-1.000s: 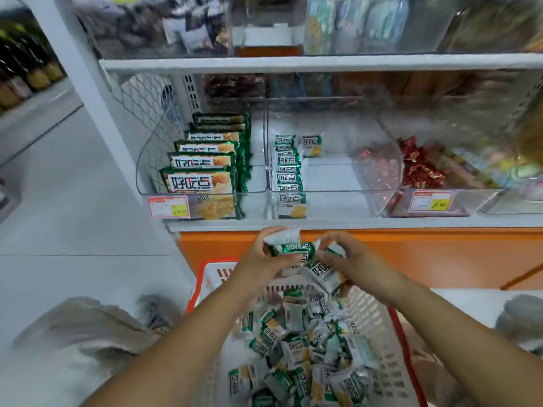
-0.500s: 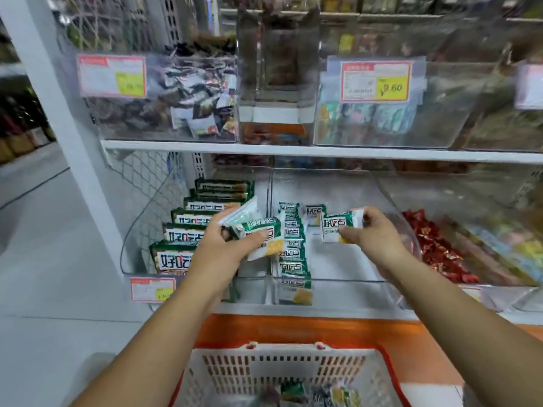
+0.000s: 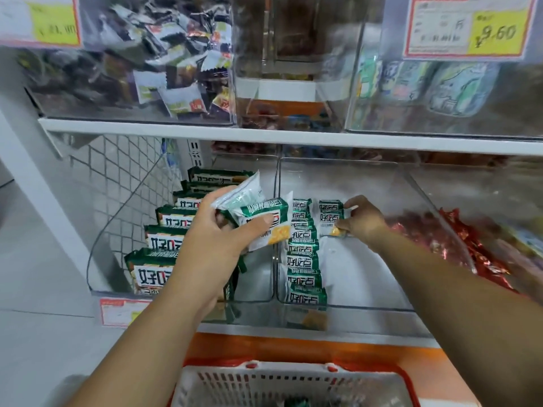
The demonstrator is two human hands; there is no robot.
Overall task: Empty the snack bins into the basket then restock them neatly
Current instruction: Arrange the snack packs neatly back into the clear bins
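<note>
gripping packet bundle (image 3: 266, 211), left hand (image 3: 216, 251) fingers (image 3: 256, 226) clamped, right hand (image 3: 365, 221) pinching one packet (image 3: 329, 221) in bin (image 3: 370, 307)

You get soft, even store light with no hard shadows. Pale glare hazes the clear plastic bin walls (image 3: 352, 183). Motion blur smears the red foil-wrapped sweets (image 3: 458, 239) and the fine print on the yellow-and-red price label (image 3: 467, 27). Wide-angle distortion tilts the white upright post (image 3: 44, 201) at your left edge.
</note>
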